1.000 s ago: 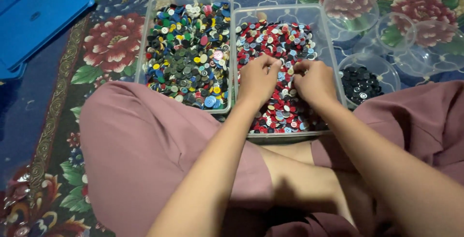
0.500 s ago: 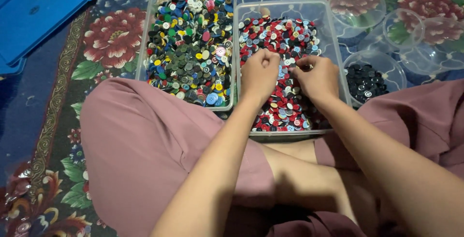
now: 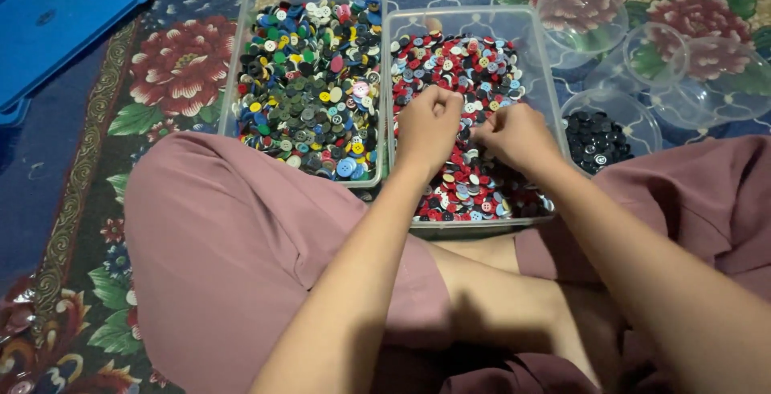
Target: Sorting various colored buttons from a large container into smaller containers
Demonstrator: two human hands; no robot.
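Observation:
My left hand [image 3: 428, 125] and my right hand [image 3: 516, 135] rest side by side, fingers curled down, in the clear rectangular tub [image 3: 534, 65] filled with red, black, white and blue buttons [image 3: 454, 61]. Whether either hand pinches a button is hidden by the fingers. To the left stands a second clear tub [image 3: 234, 89] with mixed green, blue, yellow and dark buttons [image 3: 309, 89]. A round clear bowl [image 3: 642, 117] of dark buttons [image 3: 598, 141] sits just right of my right hand.
Three more clear round bowls [image 3: 582, 12] [image 3: 654, 53] [image 3: 727, 81] stand at the top right on the flowered rug [image 3: 181, 65]. Blue plastic lids [image 3: 56, 24] lie at the top left. My crossed legs in mauve trousers [image 3: 233, 257] fill the foreground.
Both hands stay in the red-button tub with only small finger movements; the view has shifted slightly.

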